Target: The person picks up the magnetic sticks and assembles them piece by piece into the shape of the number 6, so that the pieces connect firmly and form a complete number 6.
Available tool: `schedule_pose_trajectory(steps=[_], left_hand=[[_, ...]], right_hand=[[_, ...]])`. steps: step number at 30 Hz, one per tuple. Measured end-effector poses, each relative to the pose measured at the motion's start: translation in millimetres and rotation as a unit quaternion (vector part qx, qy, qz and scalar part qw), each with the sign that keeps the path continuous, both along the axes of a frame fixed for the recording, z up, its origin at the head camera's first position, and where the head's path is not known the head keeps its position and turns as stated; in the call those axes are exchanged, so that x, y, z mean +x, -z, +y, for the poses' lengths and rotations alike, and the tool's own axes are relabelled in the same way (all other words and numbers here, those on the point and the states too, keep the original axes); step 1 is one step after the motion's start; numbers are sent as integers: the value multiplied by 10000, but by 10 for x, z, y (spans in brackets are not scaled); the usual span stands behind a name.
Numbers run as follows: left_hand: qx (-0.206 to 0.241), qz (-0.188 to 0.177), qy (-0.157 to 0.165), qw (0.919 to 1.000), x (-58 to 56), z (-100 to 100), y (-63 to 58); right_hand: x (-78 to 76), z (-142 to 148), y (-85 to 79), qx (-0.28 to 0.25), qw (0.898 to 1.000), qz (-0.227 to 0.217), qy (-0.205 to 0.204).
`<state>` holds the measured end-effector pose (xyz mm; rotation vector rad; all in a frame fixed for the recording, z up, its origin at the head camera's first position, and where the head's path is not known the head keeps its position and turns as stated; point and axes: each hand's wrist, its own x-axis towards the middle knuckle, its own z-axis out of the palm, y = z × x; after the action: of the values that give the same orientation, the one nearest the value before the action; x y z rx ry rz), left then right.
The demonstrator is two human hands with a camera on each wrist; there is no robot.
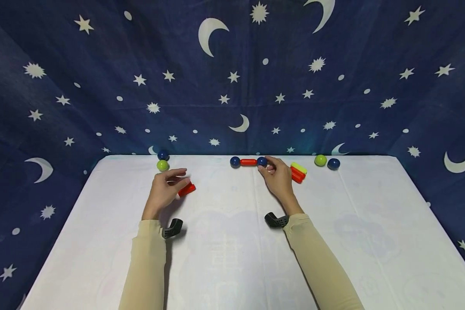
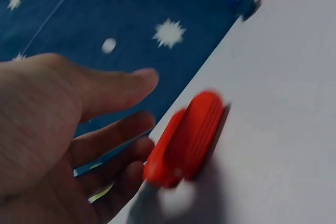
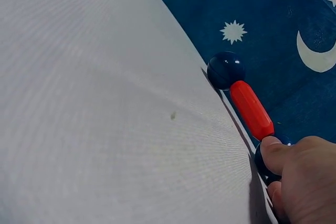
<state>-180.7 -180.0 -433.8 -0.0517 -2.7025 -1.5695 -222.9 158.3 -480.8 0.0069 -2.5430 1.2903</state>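
R hand (image 1: 280, 178) at back of tabletop (image 1: 224, 245), fingers pinching R-end blue ball (image 1: 261, 161); red rod (image 1: 249, 162) runs from it to L-end blue ball (image 1: 235, 162), all in line; L hand (image 1: 164, 191) has fingers relaxed & apart, holding nothing, just beside red rods (image 2: 191, 137) on tabletop; yellow rod (image 1: 299, 168) nr R hand, w/ green ball (image 1: 320, 160) further R.

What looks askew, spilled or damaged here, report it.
One small dark speck stands out against the white tablecloth in the right wrist view; stain or crumb, I can't tell. The red rod and its two blue balls look aligned; I see no spill or breakage.
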Motion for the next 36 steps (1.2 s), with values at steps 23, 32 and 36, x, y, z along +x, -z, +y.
schedule_pose_trajectory(steps=[23,32,36], left_hand=[[-642,52,-109,9979,0,-102,181],[-144,53,-482,9987,-27,-43,175],[339,87,-570,9978,-27,22,145]], right_hand=[[12,-1,-7,5,9999,-119,25],[11,10,-11,-40,10000,-9,-53],[16,2,-8,-29,10000,-63,-23]])
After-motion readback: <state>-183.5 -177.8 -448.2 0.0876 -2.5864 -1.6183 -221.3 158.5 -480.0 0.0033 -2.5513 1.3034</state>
